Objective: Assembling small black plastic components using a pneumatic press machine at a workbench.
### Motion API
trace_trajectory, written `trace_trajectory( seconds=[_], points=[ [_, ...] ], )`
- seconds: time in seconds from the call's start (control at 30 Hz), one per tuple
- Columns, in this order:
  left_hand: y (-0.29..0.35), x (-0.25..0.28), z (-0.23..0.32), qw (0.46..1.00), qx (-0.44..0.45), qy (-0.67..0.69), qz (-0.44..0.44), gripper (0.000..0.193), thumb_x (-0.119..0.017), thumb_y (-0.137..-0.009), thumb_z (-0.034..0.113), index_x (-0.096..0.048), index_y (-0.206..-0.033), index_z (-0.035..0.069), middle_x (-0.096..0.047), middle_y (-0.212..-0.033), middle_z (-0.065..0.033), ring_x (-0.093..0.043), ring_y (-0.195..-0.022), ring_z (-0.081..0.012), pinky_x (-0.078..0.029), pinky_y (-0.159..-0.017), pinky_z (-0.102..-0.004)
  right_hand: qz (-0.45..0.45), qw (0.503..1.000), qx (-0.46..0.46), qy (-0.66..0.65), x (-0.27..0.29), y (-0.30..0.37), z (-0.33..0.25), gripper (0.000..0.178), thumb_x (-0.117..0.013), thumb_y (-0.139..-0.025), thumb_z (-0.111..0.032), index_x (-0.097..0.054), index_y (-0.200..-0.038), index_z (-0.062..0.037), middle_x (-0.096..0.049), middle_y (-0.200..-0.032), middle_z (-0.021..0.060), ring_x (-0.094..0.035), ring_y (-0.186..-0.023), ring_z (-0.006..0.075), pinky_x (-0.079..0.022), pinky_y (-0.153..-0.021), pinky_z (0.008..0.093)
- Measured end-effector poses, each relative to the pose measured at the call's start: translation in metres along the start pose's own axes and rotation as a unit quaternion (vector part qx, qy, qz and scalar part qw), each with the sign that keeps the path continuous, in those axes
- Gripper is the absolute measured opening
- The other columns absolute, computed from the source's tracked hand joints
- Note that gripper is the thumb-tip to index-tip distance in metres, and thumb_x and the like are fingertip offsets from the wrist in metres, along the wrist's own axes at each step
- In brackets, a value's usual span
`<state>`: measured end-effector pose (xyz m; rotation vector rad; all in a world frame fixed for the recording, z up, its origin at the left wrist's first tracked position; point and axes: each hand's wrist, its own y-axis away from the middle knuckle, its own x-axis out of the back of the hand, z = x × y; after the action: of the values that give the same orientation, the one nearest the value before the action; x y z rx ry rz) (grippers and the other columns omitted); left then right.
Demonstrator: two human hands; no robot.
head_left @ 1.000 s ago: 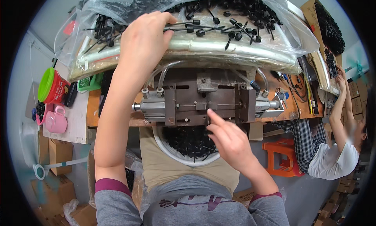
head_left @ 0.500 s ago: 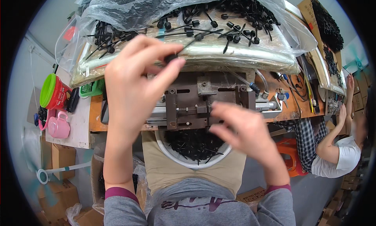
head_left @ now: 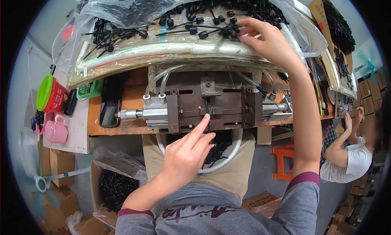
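Observation:
My left hand reaches up with its index finger stretched out. The fingertip touches a small black part standing in the middle of a dark brown metal fixture. Its other fingers are bent and hold nothing I can see. Farther away, my right hand is at a spread of black plastic pieces with thin stems and thick heads. Its thumb and fingers close around one blurred black stemmed piece. Clear plastic film lies under these pieces.
Silver cylinders with clear hoses flank the fixture. Left of it lie a phone, a pink cup and a red tub. A white basket with black pieces sits at my lap. A co-worker sits at the right.
My left hand has come down from above the fixture, where it held a black stemmed piece, to touch the fixture's middle. My right hand has moved from the fixture up to the spread pieces.

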<state>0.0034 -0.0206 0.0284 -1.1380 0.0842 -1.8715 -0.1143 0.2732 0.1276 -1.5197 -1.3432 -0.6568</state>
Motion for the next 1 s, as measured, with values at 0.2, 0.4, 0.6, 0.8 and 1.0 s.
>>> trace_trajectory(
  seconds=[0.2, 0.4, 0.6, 0.8, 1.0],
  points=[
    [-0.001, -0.020, -0.004, 0.994, -0.042, -0.095, -0.015, 0.024, -0.077, -0.074, 0.005, -0.069, -0.096, 0.002, -0.064, -0.132, -0.0158, -0.069, -0.075, -0.0205, -0.055, -0.070, -0.0308, -0.050, 0.983, 0.059, 0.165, 0.023, -0.018, -0.008, 0.049, -0.067, -0.082, 0.002, -0.061, -0.129, -0.0099, -0.067, -0.120, 0.0052, -0.064, -0.110, 0.0212, -0.053, -0.092, 0.0360],
    [-0.014, -0.019, -0.005, 0.986, -0.051, -0.151, -0.046, 0.023, -0.078, -0.074, 0.008, -0.069, -0.094, 0.003, -0.065, -0.131, -0.0175, -0.067, -0.065, -0.0210, -0.053, -0.063, -0.0297, -0.055, 0.941, 0.154, 0.297, -0.006, -0.037, -0.009, 0.059, -0.064, -0.077, 0.008, -0.059, -0.131, -0.0137, -0.064, -0.126, 0.0067, -0.063, -0.115, 0.0300, -0.055, -0.093, 0.0396],
    [-0.012, -0.019, -0.009, 0.987, -0.049, -0.147, -0.049, 0.023, -0.079, -0.074, 0.008, -0.069, -0.095, 0.005, -0.065, -0.131, -0.0141, -0.065, -0.057, -0.0216, -0.052, -0.057, -0.0298, -0.084, 0.909, 0.181, 0.367, -0.012, -0.051, -0.016, 0.037, -0.067, -0.081, -0.003, -0.068, -0.116, -0.0126, -0.071, -0.103, 0.0120, -0.070, -0.098, 0.0317, -0.058, -0.082, 0.0418],
    [-0.011, -0.018, -0.011, 0.987, -0.051, -0.141, -0.056, 0.025, -0.079, -0.074, 0.009, -0.068, -0.096, 0.006, -0.065, -0.132, -0.0131, -0.064, -0.056, -0.0221, -0.053, -0.056, -0.0302, 0.004, 0.971, 0.146, 0.188, 0.006, -0.044, 0.004, 0.032, -0.075, -0.081, -0.014, -0.072, -0.113, -0.0076, -0.072, -0.103, 0.0163, -0.071, -0.091, 0.0343, -0.057, -0.083, 0.0407],
    [-0.014, -0.008, -0.009, 0.993, -0.052, -0.083, -0.067, 0.025, -0.081, -0.075, 0.013, -0.069, -0.096, 0.007, -0.065, -0.132, -0.0132, -0.065, -0.058, -0.0219, -0.054, -0.058, -0.0304, -0.041, 0.999, -0.033, 0.001, 0.026, -0.046, 0.009, 0.025, -0.077, -0.087, -0.024, -0.071, -0.105, -0.0073, -0.063, -0.072, 0.0038, -0.058, -0.064, 0.0099, -0.049, -0.061, 0.0303]
  ],
)
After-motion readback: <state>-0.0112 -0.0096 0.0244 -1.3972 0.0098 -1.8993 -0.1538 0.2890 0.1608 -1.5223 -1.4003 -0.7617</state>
